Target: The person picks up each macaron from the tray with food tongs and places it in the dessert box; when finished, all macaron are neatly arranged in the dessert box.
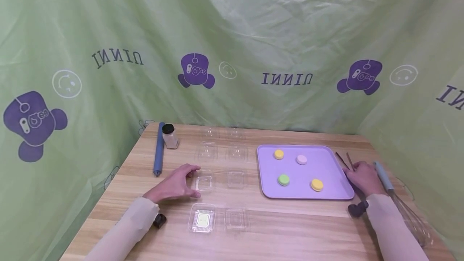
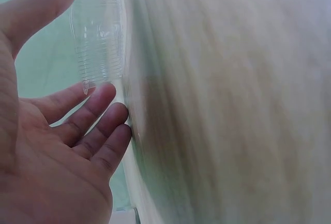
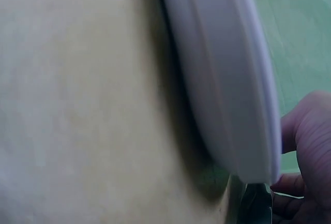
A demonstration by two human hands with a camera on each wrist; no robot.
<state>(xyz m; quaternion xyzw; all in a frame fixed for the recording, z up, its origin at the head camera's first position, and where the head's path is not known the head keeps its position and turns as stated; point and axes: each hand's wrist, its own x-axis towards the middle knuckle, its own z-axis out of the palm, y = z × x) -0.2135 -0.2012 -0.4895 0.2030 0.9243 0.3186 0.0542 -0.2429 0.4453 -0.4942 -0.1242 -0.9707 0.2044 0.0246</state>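
My left hand (image 1: 177, 183) reaches around the left side of a clear plastic box (image 1: 204, 183), thumb and fingers apart. In the left wrist view, the ribbed box (image 2: 98, 38) stands between the thumb and fingertips, and the fingers are loosely bent. At the right edge of a lilac tray (image 1: 308, 192), my right hand (image 1: 364, 178) grips dark tongs (image 1: 340, 158), whose two arms point away from me. In the right wrist view, the tray's rim (image 3: 227, 79) hides part of that hand. Yellow (image 1: 317, 185), green (image 1: 284, 179) and pink (image 1: 301, 159) macarons sit on the tray.
More clear boxes stand in two columns; the front left box (image 1: 201, 218) has something pale green inside. Far left are a blue rolling pin (image 1: 158, 150) and a black-capped jar (image 1: 170, 137). A blue-handled whisk (image 1: 383, 175) lies right of my right hand.
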